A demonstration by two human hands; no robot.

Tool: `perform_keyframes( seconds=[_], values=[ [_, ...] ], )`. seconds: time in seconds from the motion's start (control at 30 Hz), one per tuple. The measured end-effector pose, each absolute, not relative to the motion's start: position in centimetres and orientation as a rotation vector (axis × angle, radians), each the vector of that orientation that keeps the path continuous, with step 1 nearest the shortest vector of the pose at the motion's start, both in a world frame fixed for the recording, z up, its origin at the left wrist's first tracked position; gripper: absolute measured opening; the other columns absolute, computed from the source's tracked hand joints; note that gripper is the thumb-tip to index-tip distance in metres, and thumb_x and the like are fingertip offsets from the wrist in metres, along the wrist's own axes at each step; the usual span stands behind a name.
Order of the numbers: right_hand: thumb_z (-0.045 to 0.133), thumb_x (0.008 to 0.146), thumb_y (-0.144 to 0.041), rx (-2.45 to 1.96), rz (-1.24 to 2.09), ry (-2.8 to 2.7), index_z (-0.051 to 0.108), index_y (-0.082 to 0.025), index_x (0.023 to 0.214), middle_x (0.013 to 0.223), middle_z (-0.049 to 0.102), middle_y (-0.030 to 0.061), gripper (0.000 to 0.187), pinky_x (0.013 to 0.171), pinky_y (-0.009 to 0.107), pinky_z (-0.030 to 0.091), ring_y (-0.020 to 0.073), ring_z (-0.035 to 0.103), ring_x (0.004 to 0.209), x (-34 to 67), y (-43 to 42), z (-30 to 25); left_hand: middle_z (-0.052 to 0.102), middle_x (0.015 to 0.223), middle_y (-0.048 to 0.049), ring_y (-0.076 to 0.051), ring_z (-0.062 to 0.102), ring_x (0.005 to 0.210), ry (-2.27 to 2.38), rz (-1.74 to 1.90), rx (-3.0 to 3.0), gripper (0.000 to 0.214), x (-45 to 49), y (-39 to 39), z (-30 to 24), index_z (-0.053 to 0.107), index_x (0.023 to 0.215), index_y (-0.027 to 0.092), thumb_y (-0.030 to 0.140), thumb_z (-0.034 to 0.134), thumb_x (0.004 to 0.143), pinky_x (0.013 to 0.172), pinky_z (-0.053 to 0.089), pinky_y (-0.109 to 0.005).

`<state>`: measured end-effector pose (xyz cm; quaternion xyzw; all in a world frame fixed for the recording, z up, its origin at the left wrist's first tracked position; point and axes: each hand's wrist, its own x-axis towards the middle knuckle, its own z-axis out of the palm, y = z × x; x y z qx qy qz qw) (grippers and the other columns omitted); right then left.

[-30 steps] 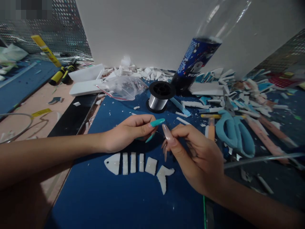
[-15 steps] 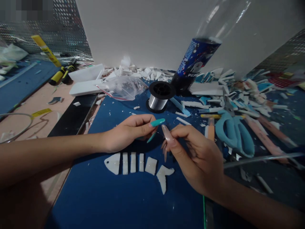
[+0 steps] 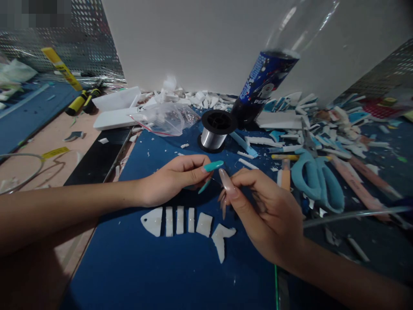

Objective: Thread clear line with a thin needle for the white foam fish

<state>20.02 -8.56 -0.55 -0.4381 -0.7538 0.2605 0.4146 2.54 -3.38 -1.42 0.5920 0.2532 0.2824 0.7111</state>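
My left hand (image 3: 180, 175), with long turquoise nails, pinches a thin thread (image 3: 217, 180) between thumb and fingers. The thread is barely visible and runs across to my right hand (image 3: 263, 206), whose pale-nailed thumb and forefinger are pressed together on its other side. Below them, white pieces lie spaced in a row like a cut-up fish: a head piece (image 3: 152, 221) with a small hole, several narrow strips, a squarish piece (image 3: 204, 224) and a forked tail (image 3: 222, 239). Behind my hands stands a black spool (image 3: 214, 140) wound with shiny, silvery thread.
A tilted-looking Pepsi bottle (image 3: 266, 82) stands behind the spool. Blue-handled scissors (image 3: 318, 183) and many scraps lie at right. A zip bag (image 3: 166, 118) and white offcuts (image 3: 206, 99) are at the back; yellow-black tools (image 3: 77, 103) lie at left. A white panel (image 3: 193, 43) rises behind.
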Motion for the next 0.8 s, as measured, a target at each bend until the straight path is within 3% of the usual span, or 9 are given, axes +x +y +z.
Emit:
perform_keyframes(
  seconds=[0.8],
  values=[
    [0.048,0.090,-0.022,-1.125,0.793,-1.849,0.050,-0.019,0.074,0.060,0.054,-0.0021,0.017,0.047,0.023,0.042,0.0097,0.054,0.051,20.2,-8.2,-1.3,0.045,0.071,0.0006,-0.010,0.041,0.065,0.802,0.768,1.819,0.024,2.6,-4.5,-1.4,0.045,0.080,0.017,0.038,0.041,0.091,0.059,0.034,-0.023]
  ],
)
